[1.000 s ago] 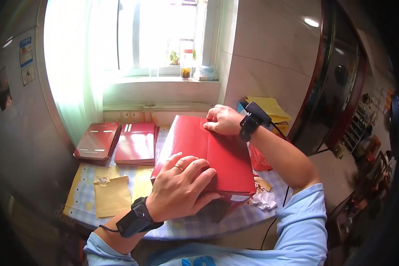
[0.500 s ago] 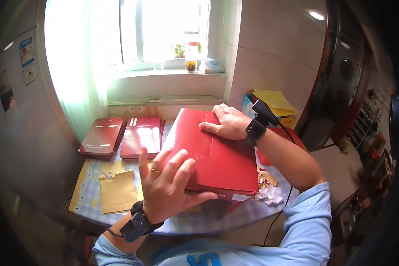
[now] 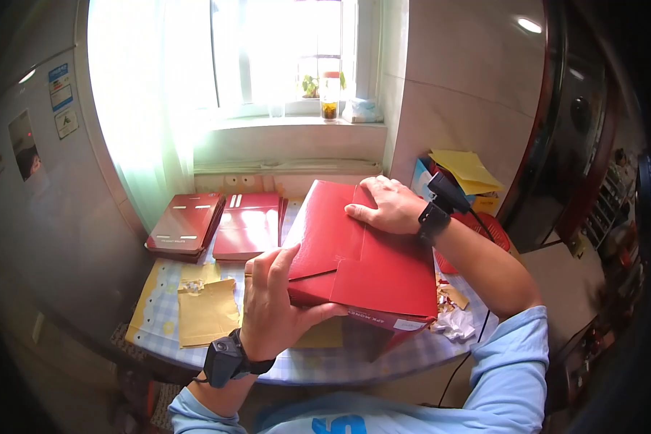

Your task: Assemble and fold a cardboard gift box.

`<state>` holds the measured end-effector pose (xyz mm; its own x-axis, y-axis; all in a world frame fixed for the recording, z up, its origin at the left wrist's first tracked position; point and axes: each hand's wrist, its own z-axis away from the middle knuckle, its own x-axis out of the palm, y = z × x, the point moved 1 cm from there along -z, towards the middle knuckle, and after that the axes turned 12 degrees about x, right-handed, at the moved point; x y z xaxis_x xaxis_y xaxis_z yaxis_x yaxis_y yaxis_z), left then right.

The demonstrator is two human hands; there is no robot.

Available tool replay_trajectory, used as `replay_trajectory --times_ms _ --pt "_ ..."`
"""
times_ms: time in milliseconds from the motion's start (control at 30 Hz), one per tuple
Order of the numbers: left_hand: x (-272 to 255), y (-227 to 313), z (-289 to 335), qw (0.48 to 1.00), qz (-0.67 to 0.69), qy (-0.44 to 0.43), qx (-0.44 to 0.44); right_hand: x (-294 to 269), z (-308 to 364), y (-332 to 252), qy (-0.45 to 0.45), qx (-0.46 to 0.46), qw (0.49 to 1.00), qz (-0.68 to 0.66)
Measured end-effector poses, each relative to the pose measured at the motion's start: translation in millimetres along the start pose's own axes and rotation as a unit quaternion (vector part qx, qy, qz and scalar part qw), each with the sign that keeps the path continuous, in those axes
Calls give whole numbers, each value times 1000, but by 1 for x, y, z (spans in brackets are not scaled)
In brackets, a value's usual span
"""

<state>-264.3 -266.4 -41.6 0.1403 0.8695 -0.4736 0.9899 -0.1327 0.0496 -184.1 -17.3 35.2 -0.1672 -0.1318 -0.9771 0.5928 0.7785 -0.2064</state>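
1. Red box (image 3: 390, 271) is at the table's (image 3: 170, 311) middle, right of the red folders (image 3: 247, 228).
2. Left hand (image 3: 271, 315) touches its near left corner, fingers (image 3: 276, 276) wide.
3. Right hand (image 3: 394, 207) lies on its far right part, fingers somewhat spread.

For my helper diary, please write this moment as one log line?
left hand: at near-left corner of glossy red rectangular cardboard box | right hand: on box top | right of box: crumpled white paper
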Motion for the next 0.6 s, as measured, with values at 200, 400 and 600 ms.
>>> replay_trajectory --times_ms 200,400,600 --pt "1 -26 28 945 303 91 -79 -2 3 -3 -11 7 1000 11" --pt "16 -48 46 947 317 36 28 -4 3 -4 -21 27 999 3" --pt "24 -49 37 878 473 76 -9 -2 1 -3 -10 20 1000 -15"
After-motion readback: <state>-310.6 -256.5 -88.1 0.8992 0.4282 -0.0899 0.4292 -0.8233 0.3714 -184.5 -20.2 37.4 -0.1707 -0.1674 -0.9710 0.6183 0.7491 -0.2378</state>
